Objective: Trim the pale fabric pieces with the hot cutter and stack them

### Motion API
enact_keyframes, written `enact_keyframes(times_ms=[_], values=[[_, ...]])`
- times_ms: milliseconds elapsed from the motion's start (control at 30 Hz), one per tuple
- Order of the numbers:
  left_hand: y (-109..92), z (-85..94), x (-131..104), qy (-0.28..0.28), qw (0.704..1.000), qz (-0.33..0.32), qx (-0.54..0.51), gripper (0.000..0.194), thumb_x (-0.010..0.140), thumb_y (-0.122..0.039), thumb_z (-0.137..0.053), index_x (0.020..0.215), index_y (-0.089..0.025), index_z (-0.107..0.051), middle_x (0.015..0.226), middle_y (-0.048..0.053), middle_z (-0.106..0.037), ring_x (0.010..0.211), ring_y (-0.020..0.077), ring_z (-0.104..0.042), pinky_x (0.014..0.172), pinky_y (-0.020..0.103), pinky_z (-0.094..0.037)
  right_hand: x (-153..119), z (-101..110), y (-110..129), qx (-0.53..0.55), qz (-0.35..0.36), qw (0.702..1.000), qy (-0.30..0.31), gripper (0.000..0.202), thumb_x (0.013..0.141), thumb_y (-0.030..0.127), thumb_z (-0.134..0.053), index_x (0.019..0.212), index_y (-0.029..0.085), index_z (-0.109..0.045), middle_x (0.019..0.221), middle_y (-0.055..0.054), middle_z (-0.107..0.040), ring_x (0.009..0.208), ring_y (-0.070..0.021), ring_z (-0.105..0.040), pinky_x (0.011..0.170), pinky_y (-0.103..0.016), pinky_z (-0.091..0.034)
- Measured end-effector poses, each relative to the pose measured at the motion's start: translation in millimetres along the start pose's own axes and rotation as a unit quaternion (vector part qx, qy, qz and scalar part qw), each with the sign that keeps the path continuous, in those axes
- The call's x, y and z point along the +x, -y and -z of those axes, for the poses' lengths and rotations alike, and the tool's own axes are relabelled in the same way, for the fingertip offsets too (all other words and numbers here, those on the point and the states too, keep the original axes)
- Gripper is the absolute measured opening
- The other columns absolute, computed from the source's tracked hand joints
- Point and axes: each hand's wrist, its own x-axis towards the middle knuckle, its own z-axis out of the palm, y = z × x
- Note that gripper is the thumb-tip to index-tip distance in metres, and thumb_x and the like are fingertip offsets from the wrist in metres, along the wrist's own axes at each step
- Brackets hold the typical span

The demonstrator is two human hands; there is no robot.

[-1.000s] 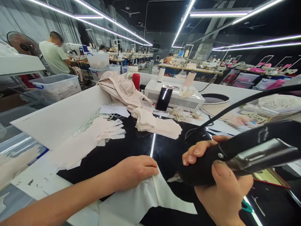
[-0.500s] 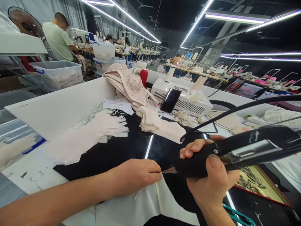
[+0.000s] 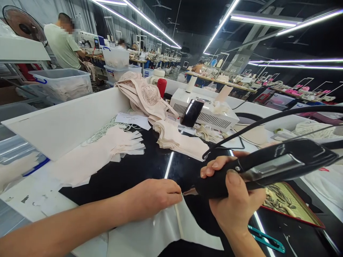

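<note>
My left hand [image 3: 157, 196] is closed in a pinch on the top corner of a pale fabric piece [image 3: 150, 235], which spreads below it over the black tabletop. A narrow cream strip [image 3: 179, 223] runs down that fabric from near my fingertips. My right hand [image 3: 235, 200] is wrapped around a black corded handheld tool [image 3: 268, 167] with a silver panel on its side. The tool's thin tip points left and ends close by my left fingertips; whether it touches the fabric I cannot tell. Its cable arcs over my right hand.
Pale cut pieces [image 3: 99, 153] lie fanned at left, with another stack [image 3: 179, 141] ahead. Behind are beige lace garments [image 3: 144, 94], a phone [image 3: 192, 113] and a white vented box [image 3: 206, 107]. A red-rimmed tray [image 3: 302, 210] and a teal-handled tool [image 3: 266, 239] sit at right.
The whole view has shifted slightly. My left hand still pinches the fabric, and the black tool stays in my right hand with its tip beside those fingers.
</note>
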Motion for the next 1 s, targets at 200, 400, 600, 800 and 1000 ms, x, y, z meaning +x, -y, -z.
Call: enact_keyframes(times_ms=[200, 400, 600, 800, 1000], values=[[1, -0.5, 0, -0.003, 1.000, 0.004, -0.001, 0.030, 0.100, 0.003, -0.054, 0.117, -0.016, -0.069, 0.124, 0.008, -0.075, 0.116, 0.0208, -0.072, 0.093, 0.028, -0.062, -4, 7, 7, -0.005, 0.016, 1.000, -0.006, 0.037, 0.080, 0.037, -0.086, 0.109, 0.027, -0.065, 0.073, 0.005, -0.064, 0.057, -0.0158, -0.060, 0.052, -0.031, -0.055], [2, -0.7, 0, 0.002, 1.000, 0.007, -0.006, 0.028, 0.100, 0.002, -0.056, 0.117, -0.015, -0.069, 0.124, 0.008, -0.074, 0.115, 0.0214, -0.073, 0.095, 0.029, -0.062, -8, 9, 7, 0.006, 0.017, 1.000, 0.001, 0.036, 0.082, 0.037, -0.086, 0.110, 0.027, -0.066, 0.075, 0.004, -0.064, 0.059, -0.0161, -0.061, 0.053, -0.031, -0.056], [3, -1.9, -1, 0.006, 1.000, 0.013, -0.005, 0.029, 0.103, 0.000, -0.054, 0.120, -0.017, -0.069, 0.128, 0.008, -0.074, 0.116, 0.0206, -0.073, 0.097, 0.028, -0.061, -9, 7, 6, 0.009, 0.009, 1.000, -0.002, 0.030, 0.084, 0.030, -0.085, 0.108, 0.027, -0.068, 0.076, 0.004, -0.069, 0.059, -0.0152, -0.064, 0.055, -0.030, -0.058], [2, 4.3, 1, -0.008, 1.000, -0.014, 0.009, 0.028, 0.105, -0.001, -0.050, 0.120, -0.013, -0.069, 0.122, 0.011, -0.075, 0.121, 0.0226, -0.071, 0.105, 0.033, -0.060, -9, 13, 16, 0.020, 0.012, 1.000, -0.002, 0.034, 0.082, 0.035, -0.087, 0.109, 0.026, -0.068, 0.076, 0.004, -0.068, 0.059, -0.0149, -0.064, 0.055, -0.029, -0.058], [-12, 11.0, 11, 0.039, 0.999, 0.004, -0.013, 0.044, 0.089, 0.008, -0.052, 0.124, -0.013, -0.069, 0.126, 0.011, -0.074, 0.115, 0.0221, -0.071, 0.101, 0.033, -0.062, -12, 22, 18, 0.025, 0.021, 0.999, -0.004, 0.035, 0.084, 0.035, -0.087, 0.112, 0.027, -0.068, 0.077, 0.004, -0.068, 0.060, -0.0148, -0.064, 0.055, -0.029, -0.059]])
